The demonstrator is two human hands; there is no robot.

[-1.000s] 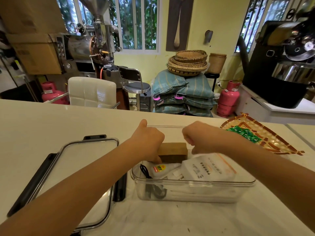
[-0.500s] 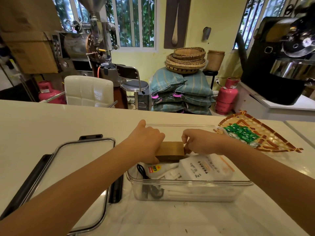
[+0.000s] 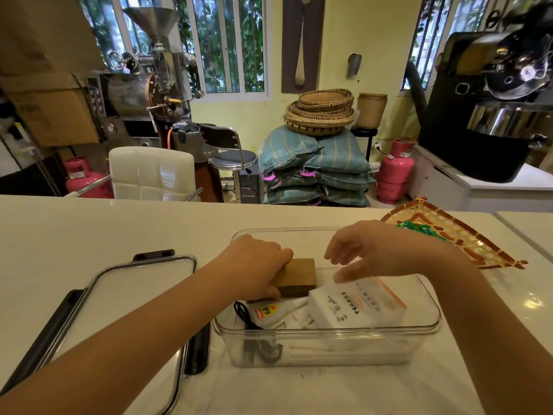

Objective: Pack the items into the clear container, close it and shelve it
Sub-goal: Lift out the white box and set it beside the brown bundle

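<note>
1. The white counter (image 3: 89, 235) ran across the near half of the scene and carried everything below.
2. The clear container (image 3: 329, 333) stood open at near centre, its lid off.
3. The lid (image 3: 134, 295), clear with black latches, lay flat just left of the container.
4. A woven tray (image 3: 478, 250) with green packets (image 3: 419, 229) sat to the far right of the container.
5. A white printed pouch (image 3: 359, 307) lay inside the container on its right side.
6. The left hand (image 3: 257, 268) was curled round the left end of a brown box (image 3: 299, 277), held over the container's far-left part.
7. The right hand (image 3: 383, 253) hovered just right of the box, fingers spread apart and loose, gripping nothing.
8. A black cable (image 3: 248, 322) lay in the container's near-left corner.
</note>
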